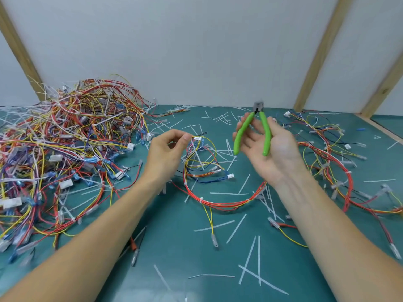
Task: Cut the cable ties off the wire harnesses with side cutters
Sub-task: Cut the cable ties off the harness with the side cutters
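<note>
- Cut white tie pieces are lying scattered on the green mat nearest to the person;
- One wire harness is lying in a loop between the arms; the left hand is pinching its white connector end with curled fingers;
- The right hand, palm up and loosely curled, is holding the green side cutters, handles spread apart;
- A big harness pile is lying far left; more harnesses are lying right.

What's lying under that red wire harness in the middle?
The red wire harness lies on the green mat over cut white cable-tie strips. The right forearm covers its far-right stretch.
</note>
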Tool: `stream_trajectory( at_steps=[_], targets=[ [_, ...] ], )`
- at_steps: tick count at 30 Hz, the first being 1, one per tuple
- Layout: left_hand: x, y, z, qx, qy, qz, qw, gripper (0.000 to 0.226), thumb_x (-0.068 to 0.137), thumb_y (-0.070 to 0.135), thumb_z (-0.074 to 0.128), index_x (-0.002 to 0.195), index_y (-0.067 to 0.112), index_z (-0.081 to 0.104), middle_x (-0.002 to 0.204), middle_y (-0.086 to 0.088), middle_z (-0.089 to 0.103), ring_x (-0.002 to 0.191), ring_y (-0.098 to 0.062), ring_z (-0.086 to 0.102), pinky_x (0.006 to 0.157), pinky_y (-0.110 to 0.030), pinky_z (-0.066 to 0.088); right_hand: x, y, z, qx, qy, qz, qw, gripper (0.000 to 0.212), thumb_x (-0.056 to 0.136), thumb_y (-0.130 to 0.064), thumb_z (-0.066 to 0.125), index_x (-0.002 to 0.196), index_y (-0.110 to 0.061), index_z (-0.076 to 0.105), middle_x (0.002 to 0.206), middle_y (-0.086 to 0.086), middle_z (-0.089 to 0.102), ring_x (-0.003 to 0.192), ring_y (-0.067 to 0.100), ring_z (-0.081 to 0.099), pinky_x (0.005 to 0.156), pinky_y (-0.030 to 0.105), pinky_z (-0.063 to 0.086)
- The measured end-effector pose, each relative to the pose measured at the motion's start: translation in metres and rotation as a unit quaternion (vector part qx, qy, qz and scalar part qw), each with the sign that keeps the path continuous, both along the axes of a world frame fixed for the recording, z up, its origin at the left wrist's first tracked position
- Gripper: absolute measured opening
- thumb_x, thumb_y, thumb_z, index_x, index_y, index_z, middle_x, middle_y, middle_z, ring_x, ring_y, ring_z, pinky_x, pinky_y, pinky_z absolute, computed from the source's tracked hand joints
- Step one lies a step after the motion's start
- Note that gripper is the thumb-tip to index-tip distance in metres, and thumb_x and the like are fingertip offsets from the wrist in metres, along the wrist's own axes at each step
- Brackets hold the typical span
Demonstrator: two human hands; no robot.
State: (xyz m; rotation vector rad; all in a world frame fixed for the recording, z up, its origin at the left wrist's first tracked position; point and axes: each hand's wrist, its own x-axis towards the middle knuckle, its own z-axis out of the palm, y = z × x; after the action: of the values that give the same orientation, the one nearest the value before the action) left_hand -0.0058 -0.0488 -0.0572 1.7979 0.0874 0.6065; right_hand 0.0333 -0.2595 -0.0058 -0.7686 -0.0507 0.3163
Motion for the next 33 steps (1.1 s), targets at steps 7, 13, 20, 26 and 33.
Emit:
stream_trajectory(
  at_steps=[7, 13, 20, 26, 33],
  targets=[
    [-0.006, -0.008, 0.007, -0.014, -0.004, -0.037, 0.999, 0.03, 0.101, 0.031, 0.058, 0.076, 0.02, 0.071, 0.051, 0.015, 0.04, 0.051, -0.004, 0.031, 0.049, -0.022, 0.025, -0.009, 0.013, -0.01, -0.311, -0.199, -0.049, 0.928, 0.018, 0.099, -0.032, 0.066, 0.09, -0.016, 0.071, 0.071, -0.003, 0.061, 0.064, 0.012, 0.055, 0.061, 0.026, 0.047],
    [-0.013, -0.025, 0.01, 0.035, -0.008, -0.071, 0.997, 0.026, 0.098, 0.023, 0.064, 0.075, 0.013, 0.071, 0.063, 0.009, 0.063, 0.06, -0.004, 0.049, 0.06, -0.02, 0.038, -0.018, 0.021, -0.019, -0.351, -0.293, -0.031, 0.889, 0.025, 0.081, -0.012, 0.086, 0.101, -0.01, 0.069, 0.072, -0.011, 0.065, 0.06, -0.001, 0.06, 0.06, 0.01, 0.046],
    [-0.02, -0.032, 0.011, 0.12, -0.049, -0.035, 0.991, 0.014, 0.095, 0.018, 0.069, 0.085, 0.011, 0.074, 0.078, -0.003, 0.065, 0.068, -0.006, 0.053, 0.065, -0.014, 0.036, -0.016, 0.021, -0.022, -0.369, -0.281, -0.053, 0.884, 0.016, 0.088, -0.004, 0.077, 0.097, -0.016, 0.07, 0.065, -0.012, 0.068, 0.06, 0.002, 0.063, 0.057, 0.018, 0.051],
    [-0.029, -0.034, 0.02, 0.251, -0.235, 0.075, 0.936, 0.012, 0.093, 0.024, 0.063, 0.088, 0.014, 0.066, 0.075, 0.009, 0.059, 0.067, -0.016, 0.053, 0.068, -0.032, 0.042, -0.013, 0.022, -0.026, -0.311, -0.202, -0.063, 0.926, 0.016, 0.094, 0.001, 0.068, 0.102, -0.012, 0.067, 0.072, -0.004, 0.068, 0.065, 0.007, 0.067, 0.061, 0.022, 0.056],
    [-0.025, -0.037, 0.008, 0.32, -0.072, 0.03, 0.944, 0.018, 0.092, 0.037, 0.065, 0.091, 0.025, 0.078, 0.069, 0.011, 0.071, 0.062, -0.016, 0.066, 0.067, -0.035, 0.054, -0.007, 0.019, -0.027, -0.196, -0.095, -0.011, 0.976, 0.011, 0.098, -0.001, 0.062, 0.105, -0.01, 0.065, 0.073, 0.003, 0.067, 0.07, 0.014, 0.066, 0.071, 0.028, 0.06]
  ],
)
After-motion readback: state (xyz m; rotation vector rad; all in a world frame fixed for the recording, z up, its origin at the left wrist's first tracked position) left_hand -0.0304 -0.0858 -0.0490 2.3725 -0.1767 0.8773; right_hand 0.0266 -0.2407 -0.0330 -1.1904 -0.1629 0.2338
